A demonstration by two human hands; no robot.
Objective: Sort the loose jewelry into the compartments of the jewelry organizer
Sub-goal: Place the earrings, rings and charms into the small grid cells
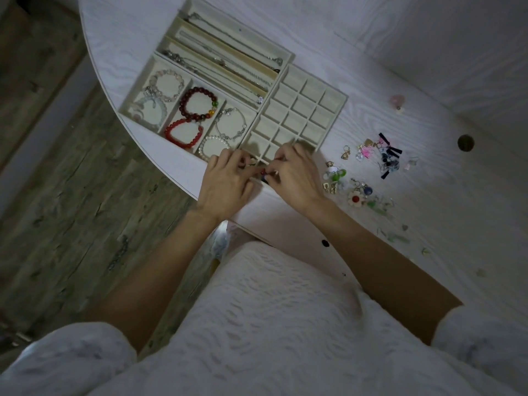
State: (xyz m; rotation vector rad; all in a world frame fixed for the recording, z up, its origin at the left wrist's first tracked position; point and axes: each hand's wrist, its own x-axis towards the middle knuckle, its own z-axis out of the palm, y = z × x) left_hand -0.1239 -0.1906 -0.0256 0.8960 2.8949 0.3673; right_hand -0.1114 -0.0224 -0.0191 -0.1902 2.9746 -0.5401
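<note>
Three cream organizer trays lie on the white table. The grid tray (297, 112) with small square compartments looks bare where visible. Left of it, the bracelet tray (148, 70) holds beaded bracelets, among them a dark red one (198, 107) and a pearl one (214, 147). The long tray (228, 21) behind holds necklaces. At the grid tray's near corner my left hand (225, 184) and my right hand (294, 175) meet, fingers curled, pinching a small red and blue piece (263, 175) between them. Loose earrings (380, 158) lie scattered to the right.
The table's curved edge (183, 187) runs just under my hands, with wooden floor to the left. A pink trinket (397, 102) sits far right. A round hole (465, 142) is in the tabletop. More small green pieces (397, 238) lie near my right forearm.
</note>
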